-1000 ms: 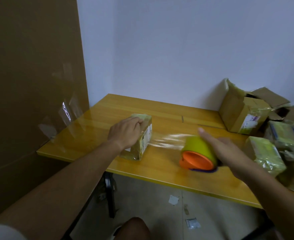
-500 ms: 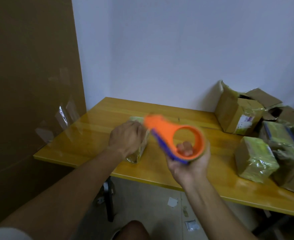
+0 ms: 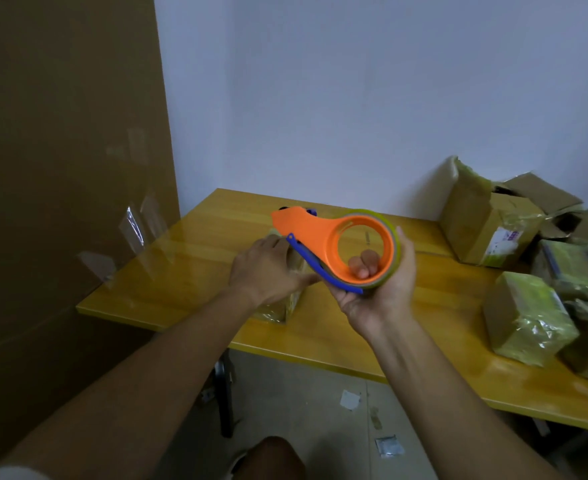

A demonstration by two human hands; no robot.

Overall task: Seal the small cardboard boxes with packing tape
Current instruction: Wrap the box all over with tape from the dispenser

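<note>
— Here, on a yellow bench (image 3: 195,258): what, and where?

— Near the left end, a small box (image 3: 287,303), mostly hidden under the left hand (image 3: 268,268). Pressed down from above, that hand, fingers (image 3: 278,242) fairly straight over the top of the box.

— And on the right?

— Lifted above the bench, just right of the box: an orange tape dispenser (image 3: 337,247) with a blue blade arm, held in the right hand (image 3: 379,289). Curled round the roll of clear tape (image 3: 391,233), palm up, with two fingers (image 3: 363,265) poking through the open core. Nose of the dispenser pointing up and left, over the left hand. Contact between dispenser and box: hard to tell.

— Anything else nearby?

— At the far right of the bench, a pile of boxes (image 3: 528,317), several wrapped in shiny tape. Behind them, against the white wall, an open carton (image 3: 483,230) with a label. Leaning on the left, a tall cardboard sheet (image 3: 60,168) with tape strips stuck on. Below the bench, paper scraps (image 3: 387,445) on the floor.
</note>
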